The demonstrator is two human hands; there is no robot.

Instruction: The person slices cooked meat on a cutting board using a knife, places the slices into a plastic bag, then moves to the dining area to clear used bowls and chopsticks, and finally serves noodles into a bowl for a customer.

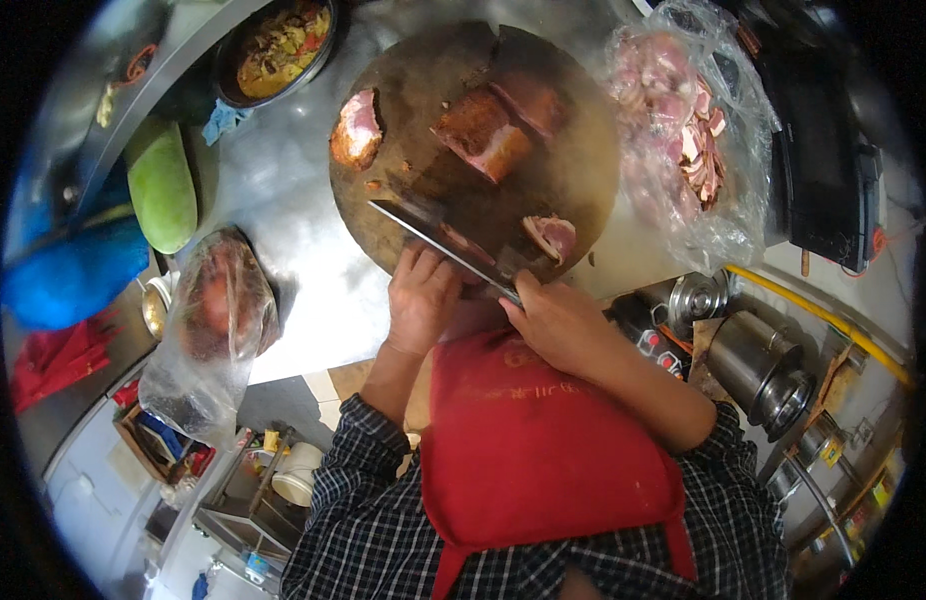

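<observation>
My right hand (553, 315) grips the handle of a cleaver (448, 251), whose blade points up and left over a round wooden chopping block (403, 60). Close to the blade's near side, my left hand (424, 298) has its fingers curled down on a piece of meat that the hand and blade mostly hide. Beyond the blade a pink slice of that meat (467, 246) shows. Large chunks of browned, cured-looking meat (474, 131) lie toward the block's far side. Smaller meat pieces rest at its left (358, 129) and lower right (553, 236).
Sliced meat (704, 154) lies in a clear plastic bag (722, 236) right of the block. On the metal counter (283, 172) are a bowl of cooked food (283, 52), a green gourd (161, 187) and bagged meat (223, 300). Metal pots (755, 352) stand at right.
</observation>
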